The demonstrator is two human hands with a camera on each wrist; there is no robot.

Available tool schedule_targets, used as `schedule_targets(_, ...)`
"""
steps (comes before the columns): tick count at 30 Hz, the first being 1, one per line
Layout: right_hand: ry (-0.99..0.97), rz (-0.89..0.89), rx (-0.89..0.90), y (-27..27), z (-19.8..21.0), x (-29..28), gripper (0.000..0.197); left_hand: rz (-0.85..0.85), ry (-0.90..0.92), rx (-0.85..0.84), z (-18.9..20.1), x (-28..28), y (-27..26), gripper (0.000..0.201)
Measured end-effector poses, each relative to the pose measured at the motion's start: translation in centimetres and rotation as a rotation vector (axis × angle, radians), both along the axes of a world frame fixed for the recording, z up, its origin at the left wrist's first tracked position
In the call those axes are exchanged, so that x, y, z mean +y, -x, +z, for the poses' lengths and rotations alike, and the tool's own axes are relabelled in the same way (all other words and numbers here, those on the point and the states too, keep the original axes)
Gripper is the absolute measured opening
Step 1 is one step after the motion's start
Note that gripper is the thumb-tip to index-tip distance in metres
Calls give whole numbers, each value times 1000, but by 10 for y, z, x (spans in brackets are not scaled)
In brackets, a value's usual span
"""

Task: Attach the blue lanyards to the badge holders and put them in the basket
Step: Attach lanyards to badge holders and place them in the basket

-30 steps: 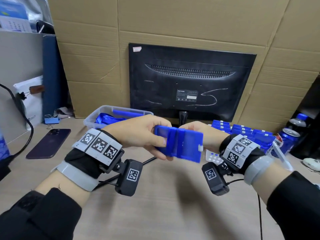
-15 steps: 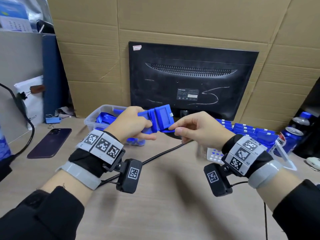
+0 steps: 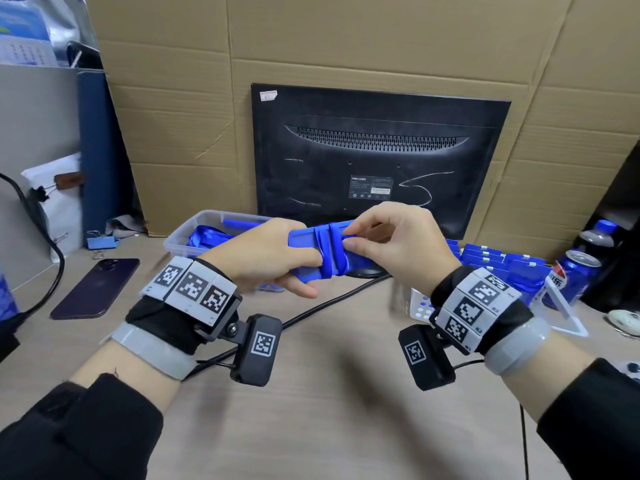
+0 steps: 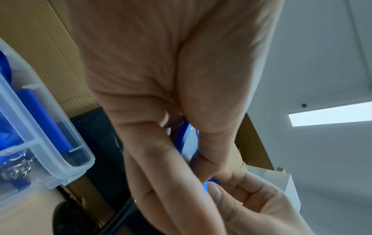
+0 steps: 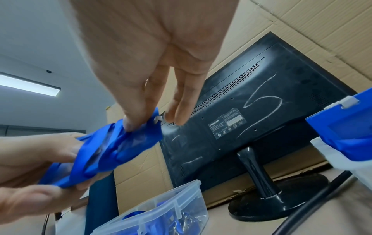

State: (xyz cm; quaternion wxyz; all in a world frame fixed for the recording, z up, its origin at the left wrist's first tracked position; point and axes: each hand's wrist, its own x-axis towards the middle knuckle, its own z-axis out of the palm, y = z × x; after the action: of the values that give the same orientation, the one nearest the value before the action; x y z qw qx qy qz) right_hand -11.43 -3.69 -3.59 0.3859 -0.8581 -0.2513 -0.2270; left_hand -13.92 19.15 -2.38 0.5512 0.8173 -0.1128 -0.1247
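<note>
Both hands hold one blue badge holder (image 3: pixel 304 244) with a blue lanyard (image 3: pixel 331 252) wrapped round its middle, in the air above the desk in front of the monitor. My left hand (image 3: pixel 273 258) grips its left end, fingers curled round it. My right hand (image 3: pixel 388 237) pinches the right end between thumb and forefinger. In the right wrist view the badge holder (image 5: pixel 128 143) shows a small white clip (image 5: pixel 158 118) at its far edge, beside the pinching fingertips (image 5: pixel 130 125). The left wrist view is mostly palm, with a sliver of blue (image 4: pixel 186 139) inside it.
A clear plastic box (image 3: pixel 188 233) with blue lanyards stands behind my left hand. A white basket (image 3: pixel 420 303) and a pile of blue badge holders (image 3: pixel 502 265) lie at the right, next to a cola can (image 3: pixel 571 275) and bottle. A phone (image 3: pixel 95 287) lies left; a black cable (image 3: pixel 332 303) crosses the desk.
The badge holder has turned from facing me to lying flat and edge-on. Both hands have lifted it slightly, and my right hand has closed in to pinch its right end.
</note>
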Motion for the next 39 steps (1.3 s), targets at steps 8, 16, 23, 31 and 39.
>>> schedule_targets(8,15,53,142,0,4,-5,14,17,3,-54,3,-11,3,20)
schedule_targets(16,-34,45,211,2,5,-13,23,4,7,-111,3,-18,3,17)
schedule_targets(23,-71,85,237,7,8,-18,18,18,-24,-162,10,-29,6,24)
schedule_targets(31,-151,68,218,13,9,-37,21,-63,-77,-187,21,-46,9,32)
schedule_targets(39,-237,139,238,17,-2,-78,13,-119,-1,-151,21,-89,5,25)
